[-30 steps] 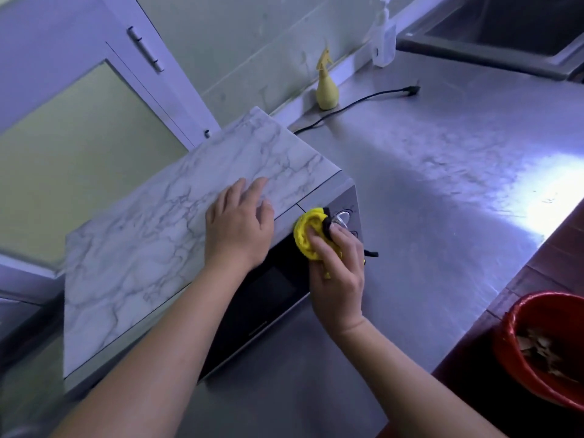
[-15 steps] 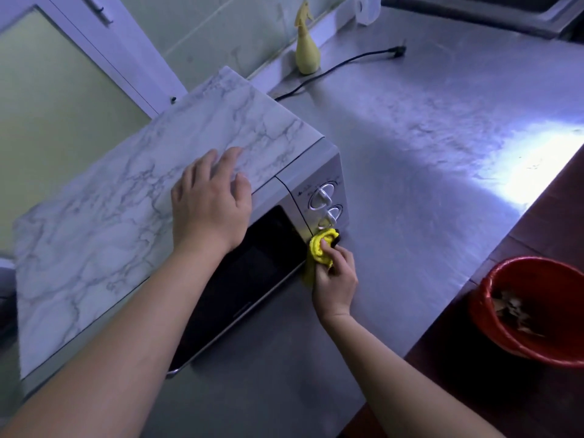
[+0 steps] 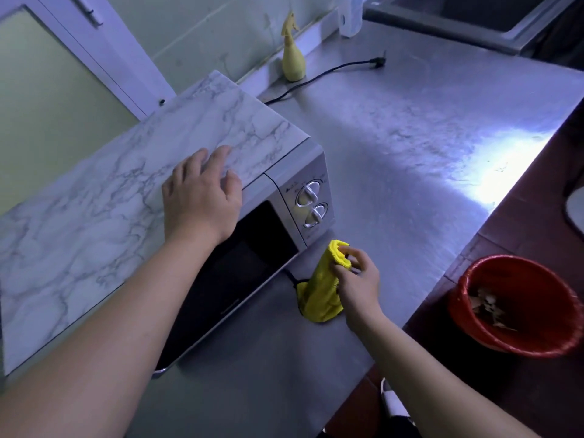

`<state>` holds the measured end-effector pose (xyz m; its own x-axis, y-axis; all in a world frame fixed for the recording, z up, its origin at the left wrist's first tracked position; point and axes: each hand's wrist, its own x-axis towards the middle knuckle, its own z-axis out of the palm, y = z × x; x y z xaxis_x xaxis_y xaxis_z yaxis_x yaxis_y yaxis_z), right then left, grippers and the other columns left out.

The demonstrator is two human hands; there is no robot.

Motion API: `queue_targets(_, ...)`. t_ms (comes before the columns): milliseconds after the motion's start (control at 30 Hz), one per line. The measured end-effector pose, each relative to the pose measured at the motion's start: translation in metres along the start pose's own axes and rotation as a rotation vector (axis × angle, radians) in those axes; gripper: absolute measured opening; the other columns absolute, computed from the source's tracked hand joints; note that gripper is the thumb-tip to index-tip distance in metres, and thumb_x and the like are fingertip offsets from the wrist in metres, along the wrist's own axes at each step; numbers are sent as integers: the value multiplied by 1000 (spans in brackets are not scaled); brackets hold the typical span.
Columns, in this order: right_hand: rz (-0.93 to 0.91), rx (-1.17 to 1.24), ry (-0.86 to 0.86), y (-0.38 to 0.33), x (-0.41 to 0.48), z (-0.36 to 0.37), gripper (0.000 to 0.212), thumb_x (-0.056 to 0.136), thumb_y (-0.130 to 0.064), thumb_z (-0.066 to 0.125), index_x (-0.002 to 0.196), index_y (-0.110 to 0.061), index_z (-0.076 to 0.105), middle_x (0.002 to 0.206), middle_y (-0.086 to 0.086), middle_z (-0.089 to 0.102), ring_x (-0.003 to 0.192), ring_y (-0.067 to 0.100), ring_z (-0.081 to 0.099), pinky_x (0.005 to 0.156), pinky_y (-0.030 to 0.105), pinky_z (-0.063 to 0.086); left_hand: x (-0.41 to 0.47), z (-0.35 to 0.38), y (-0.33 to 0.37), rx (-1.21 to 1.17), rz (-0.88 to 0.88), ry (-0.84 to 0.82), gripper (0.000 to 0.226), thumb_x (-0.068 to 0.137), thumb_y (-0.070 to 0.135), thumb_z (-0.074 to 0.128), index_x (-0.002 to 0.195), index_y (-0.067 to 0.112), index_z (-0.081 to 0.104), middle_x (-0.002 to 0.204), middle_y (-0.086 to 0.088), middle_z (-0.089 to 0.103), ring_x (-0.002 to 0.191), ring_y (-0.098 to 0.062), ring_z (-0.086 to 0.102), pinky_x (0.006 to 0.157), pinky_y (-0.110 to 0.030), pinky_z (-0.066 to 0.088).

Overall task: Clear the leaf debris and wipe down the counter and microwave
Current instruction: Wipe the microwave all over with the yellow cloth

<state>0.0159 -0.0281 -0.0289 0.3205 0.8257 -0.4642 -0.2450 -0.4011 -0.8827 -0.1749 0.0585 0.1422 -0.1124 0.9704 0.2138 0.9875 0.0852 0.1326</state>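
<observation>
Loosely bunched yellow cloth [image 3: 320, 295], pinched by right hand [image 3: 358, 279], beside microwave [image 3: 252, 248]

Bare left forearm [image 3: 110, 327] and bare right forearm [image 3: 426, 368], both uncovered up to the frame edge. Left hand [image 3: 200, 200] and right hand [image 3: 358, 279] bare too. White-and-black shape [image 3: 392, 403] at bottom edge, maybe footwear, can't tell.

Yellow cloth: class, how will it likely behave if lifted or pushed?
Probably floppy: the yellow cloth droops from the right hand toward the counter. Likely light: a pinch holds it. Its folds suggest bunching when pushed.
</observation>
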Motion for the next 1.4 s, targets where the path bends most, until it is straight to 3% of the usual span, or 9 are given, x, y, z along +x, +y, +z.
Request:
queue_targets(167, -539, -95, -56, -55, -39, 21, 42, 87, -6, 59, 121, -29, 67, 112, -4, 55, 105, 0, 54, 88, 22, 47, 0, 1, -1, -4, -1, 8, 46, 100, 38, 35, 146, 36, 41, 154, -2, 39, 141, -25, 32, 115, -47, 22)
queue_targets(267, -908, -131, 4, -84, -42, 52, 43, 89, -2, 54, 130, -11, 65, 125, 12, 50, 120, 19, 50, 101, 30, 44, 1, 2, -1, 1, 3, 12, 46, 100, 39, 35, 145, 36, 42, 154, -2, 40, 140, -25, 32, 114, -46, 23)
queue_targets(367, -1012, -252, 132, -93, -34, 80, 49, 84, 15, 58, 127, -6, 67, 127, 24, 52, 117, 42, 53, 98, 51, 47, 2, 3, -2, 4, -2, 19, 46, 100, 39, 36, 145, 36, 42, 153, -2, 40, 140, -25, 33, 114, -46, 24)
queue_targets(500, -1120, -382, 290, -66, -23, 85, 54, 81, 17, 60, 125, -12, 70, 130, 10, 47, 111, 40, 56, 97, 40, 50, 2, 4, -3, 12, 8, 20, 46, 99, 40, 36, 145, 37, 41, 154, -1, 40, 140, -24, 33, 113, -45, 24)
queue_targets(700, -831, -430, 208, -14, -7, 71, 60, 76, 20, 60, 128, -8, 67, 122, 26, 56, 110, 46, 58, 84, 38, 50, 0, 4, -2, 8, 12, 14, 45, 100, 40, 34, 145, 38, 41, 154, -1, 39, 140, -24, 32, 114, -45, 23)
queue_targets(967, -180, -414, 27, 22, 33, 49, 50, 95, -6, 48, 141, -25, 56, 116, 5, 45, 110, 28, 54, 89, 24, 36, 2, 2, -4, -2, 11, 10, 46, 99, 42, 33, 144, 40, 40, 154, -1, 39, 140, -25, 32, 114, -48, 24)
queue_targets(1067, -172, -392, 14, 2, 42, 32, 48, 95, -3, 48, 137, -24, 60, 108, 6, 44, 100, 23, 53, 87, 23, 38, 2, 3, -3, -7, 6, 15, 45, 99, 41, 36, 143, 39, 41, 153, -1, 40, 139, -26, 33, 113, -49, 24)
queue_targets(1233, -644, -261, 85, -73, 25, 14, 40, 86, 2, 54, 120, -10, 70, 112, 7, 48, 105, 13, 51, 91, 6, 38, 3, 4, -4, -6, -6, 10, 46, 98, 42, 36, 144, 39, 41, 153, 0, 39, 138, -27, 33, 112, -48, 24)
queue_targets(1400, -1174, -258, 57, -131, 27, 33, 45, 80, 16, 57, 115, -7, 73, 121, 13, 51, 115, 23, 55, 96, 36, 49, 4, 4, -2, -5, -9, 18, 46, 99, 41, 38, 144, 38, 42, 153, 1, 39, 137, -27, 33, 112, -47, 24)
